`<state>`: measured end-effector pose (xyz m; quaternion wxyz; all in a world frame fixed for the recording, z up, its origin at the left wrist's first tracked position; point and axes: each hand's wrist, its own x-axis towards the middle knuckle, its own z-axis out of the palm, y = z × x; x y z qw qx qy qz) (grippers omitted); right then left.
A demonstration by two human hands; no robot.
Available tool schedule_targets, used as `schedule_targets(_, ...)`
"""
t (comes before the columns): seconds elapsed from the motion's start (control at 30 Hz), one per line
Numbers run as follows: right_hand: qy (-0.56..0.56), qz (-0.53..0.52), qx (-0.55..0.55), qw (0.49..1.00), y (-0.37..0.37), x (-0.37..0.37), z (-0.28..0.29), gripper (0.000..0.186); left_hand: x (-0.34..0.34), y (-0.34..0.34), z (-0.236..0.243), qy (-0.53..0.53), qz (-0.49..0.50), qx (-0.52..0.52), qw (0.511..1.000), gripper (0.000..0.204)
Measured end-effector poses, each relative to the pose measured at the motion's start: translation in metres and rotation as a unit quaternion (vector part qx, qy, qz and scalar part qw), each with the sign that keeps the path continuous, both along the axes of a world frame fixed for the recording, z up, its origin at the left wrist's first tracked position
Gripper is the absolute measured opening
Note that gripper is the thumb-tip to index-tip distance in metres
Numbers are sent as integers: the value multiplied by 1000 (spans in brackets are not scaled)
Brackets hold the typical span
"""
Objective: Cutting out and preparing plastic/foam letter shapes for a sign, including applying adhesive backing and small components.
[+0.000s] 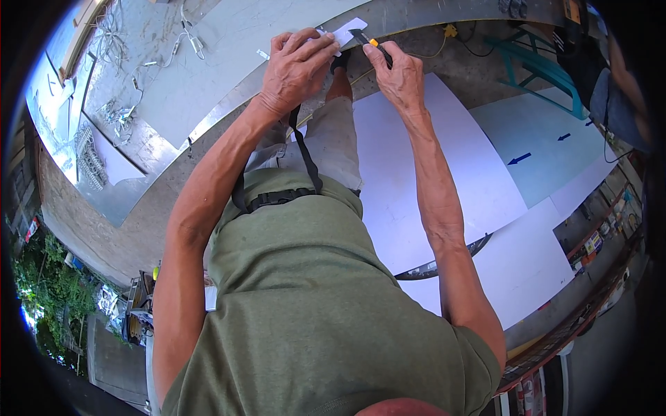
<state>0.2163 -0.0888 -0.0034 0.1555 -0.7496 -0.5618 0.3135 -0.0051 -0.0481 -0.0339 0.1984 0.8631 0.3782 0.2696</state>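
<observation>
We've got L hand (298,66) holding flat white strip (352,28) at grey flat table (218,62) edge, long axis fwd-right, R hand (401,78) gripping blk/orange utility knife (374,44), tip by strip's far end.

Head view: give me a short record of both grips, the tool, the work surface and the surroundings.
Left grip: fingers over a small white piece
Right grip: closed around a black-and-orange utility knife
Knife tip: at the white piece; contact unclear
Work surface: grey sheet, with tangled wires at left
Right side: large white panel, green stool
</observation>
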Motion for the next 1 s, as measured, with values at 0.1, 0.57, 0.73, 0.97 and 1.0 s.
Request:
schedule_targets(0.1,6,4,-3,1000,0,-1,2,46,0,0,0,1,0,0,1000,38)
schedule_targets(0.57,5,13,5,1000,-2,1,-1,47,-2,1,-3,0,-1,1,1000,38)
schedule_targets(0.73,3,9,16,1000,-4,0,-1,46,-2,0,-2,-2,-1,1,1000,37)
schedule_targets(0.97,19,-12,37,999,-4,4,-4,47,-9,6,6,-47,-4,-58,997,39)
schedule_targets(1.0,39,-18,24,999,-3,3,-1,47,-11,7,7,-82,13,-99,992,39)
